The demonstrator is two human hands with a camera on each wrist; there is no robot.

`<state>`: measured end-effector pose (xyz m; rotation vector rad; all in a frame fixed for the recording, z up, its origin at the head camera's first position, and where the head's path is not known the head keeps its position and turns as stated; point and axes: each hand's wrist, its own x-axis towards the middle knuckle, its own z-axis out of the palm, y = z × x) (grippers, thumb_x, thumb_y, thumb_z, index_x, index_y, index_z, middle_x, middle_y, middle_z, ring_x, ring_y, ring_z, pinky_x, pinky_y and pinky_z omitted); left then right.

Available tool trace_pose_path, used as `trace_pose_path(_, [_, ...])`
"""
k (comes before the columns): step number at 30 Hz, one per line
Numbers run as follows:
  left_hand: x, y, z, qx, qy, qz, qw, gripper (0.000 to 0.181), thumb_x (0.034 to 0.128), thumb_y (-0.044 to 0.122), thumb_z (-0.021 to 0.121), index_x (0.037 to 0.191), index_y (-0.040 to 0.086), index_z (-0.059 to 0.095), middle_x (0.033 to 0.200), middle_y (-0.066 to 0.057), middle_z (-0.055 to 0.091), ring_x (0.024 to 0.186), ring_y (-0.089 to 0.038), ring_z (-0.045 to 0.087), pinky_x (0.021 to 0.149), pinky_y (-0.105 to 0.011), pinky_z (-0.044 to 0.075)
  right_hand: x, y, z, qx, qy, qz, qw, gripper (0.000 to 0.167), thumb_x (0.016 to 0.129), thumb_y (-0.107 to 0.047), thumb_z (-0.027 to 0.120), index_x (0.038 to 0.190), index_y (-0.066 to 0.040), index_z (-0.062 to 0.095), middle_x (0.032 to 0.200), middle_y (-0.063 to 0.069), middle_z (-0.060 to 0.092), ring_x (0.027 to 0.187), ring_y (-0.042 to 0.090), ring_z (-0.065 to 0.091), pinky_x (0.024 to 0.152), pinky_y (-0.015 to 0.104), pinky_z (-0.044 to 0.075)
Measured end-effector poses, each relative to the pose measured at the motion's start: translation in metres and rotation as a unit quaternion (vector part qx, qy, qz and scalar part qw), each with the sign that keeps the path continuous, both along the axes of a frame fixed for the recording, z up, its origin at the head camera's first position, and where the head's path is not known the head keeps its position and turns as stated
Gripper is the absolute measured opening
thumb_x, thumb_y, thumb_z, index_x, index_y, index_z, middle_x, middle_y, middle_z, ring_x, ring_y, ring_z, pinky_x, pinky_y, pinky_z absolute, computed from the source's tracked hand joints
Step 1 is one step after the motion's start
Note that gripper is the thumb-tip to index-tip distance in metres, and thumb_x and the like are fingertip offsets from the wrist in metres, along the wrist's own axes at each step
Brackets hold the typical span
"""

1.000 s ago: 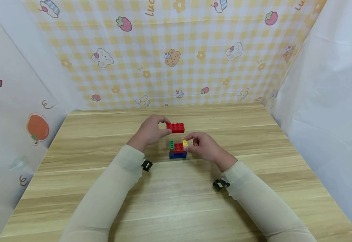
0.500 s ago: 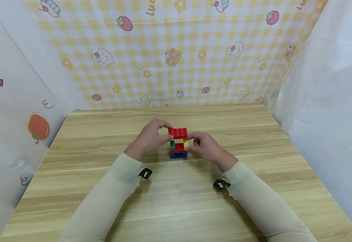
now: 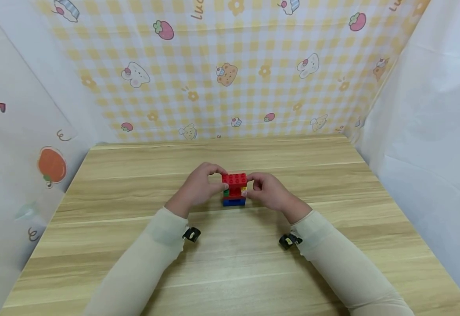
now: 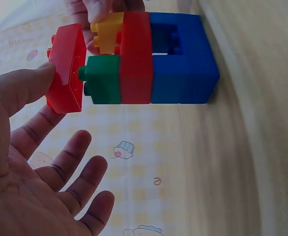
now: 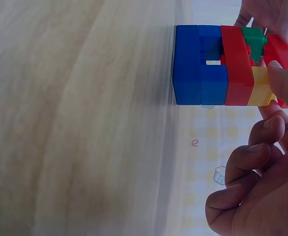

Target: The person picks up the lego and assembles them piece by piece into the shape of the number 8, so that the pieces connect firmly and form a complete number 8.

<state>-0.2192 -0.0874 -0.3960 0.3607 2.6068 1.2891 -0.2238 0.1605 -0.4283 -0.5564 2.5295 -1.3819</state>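
My left hand (image 3: 199, 189) pinches a red eight-stud toy brick (image 4: 68, 71) between thumb and index finger, the other fingers spread below. In the left wrist view a narrow gap separates that brick from the studs of a green brick (image 4: 105, 78) and a yellow brick (image 5: 260, 86). These two sit at opposite ends of a lower red brick (image 4: 136, 59), which rests on blue bricks (image 5: 187, 66) with an opening in the middle. My right hand (image 3: 271, 192) pinches the yellow brick between thumb and index finger, its remaining fingers curled in.
The stack stands on a wood-grain table (image 3: 230, 263). Behind it hangs a yellow checked cloth (image 3: 261, 96) with cartoon prints. White sheets (image 3: 443, 131) close off both sides. A black strap device (image 3: 192, 234) sits at each wrist.
My left hand has brought the upper red brick down and slightly right, from behind the stack to just over the green and yellow bricks. My right hand has stayed on the yellow brick.
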Motion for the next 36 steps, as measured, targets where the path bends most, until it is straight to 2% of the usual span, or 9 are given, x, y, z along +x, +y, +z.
trace_pose_path(9, [0.003, -0.002, -0.008, 0.019, -0.003, 0.004, 0.9998, 0.029, 0.0956, 0.027, 0.077, 0.123, 0.018, 0.072, 0.145, -0.007, 0.054, 0.142, -0.036, 0.047, 0.119, -0.063, 0.035, -0.001, 0.0, -0.001, -0.014, -0.011, 0.001, 0.9998, 0.031, 0.095, -0.011, 0.078, 0.124, -0.004, 0.072, 0.067, 0.0, 0.045, 0.057, 0.014, 0.039, 0.051, 0.026, 0.033])
trace_pose_path(19, [0.003, -0.002, -0.012, 0.029, -0.001, -0.005, 0.9996, 0.029, 0.0949, 0.026, 0.079, 0.121, 0.017, 0.072, 0.143, -0.009, 0.055, 0.143, -0.039, 0.047, 0.119, -0.063, 0.035, -0.002, 0.002, -0.002, -0.007, -0.025, 0.002, 0.9997, 0.029, 0.096, -0.014, 0.078, 0.124, -0.005, 0.072, 0.07, 0.0, 0.047, 0.059, 0.015, 0.041, 0.053, 0.026, 0.035])
trace_pose_path(31, [0.006, -0.001, -0.012, 0.022, -0.001, -0.001, 0.9998, 0.027, 0.0954, 0.027, 0.079, 0.121, 0.018, 0.072, 0.142, -0.008, 0.056, 0.143, -0.039, 0.048, 0.118, -0.063, 0.036, -0.001, 0.006, 0.0, -0.016, -0.044, 0.007, 0.9989, 0.037, 0.095, -0.013, 0.079, 0.13, -0.003, 0.069, 0.07, 0.0, 0.047, 0.058, 0.014, 0.039, 0.052, 0.026, 0.034])
trace_pose_path(36, [0.007, -0.001, -0.01, 0.01, 0.001, 0.002, 0.9999, 0.029, 0.0952, 0.028, 0.078, 0.122, 0.018, 0.072, 0.142, -0.007, 0.056, 0.141, -0.038, 0.049, 0.117, -0.061, 0.038, 0.0, 0.006, 0.005, -0.018, -0.033, 0.005, 0.9993, 0.041, 0.095, -0.014, 0.079, 0.133, -0.005, 0.068, 0.071, 0.001, 0.048, 0.058, 0.015, 0.04, 0.053, 0.026, 0.034])
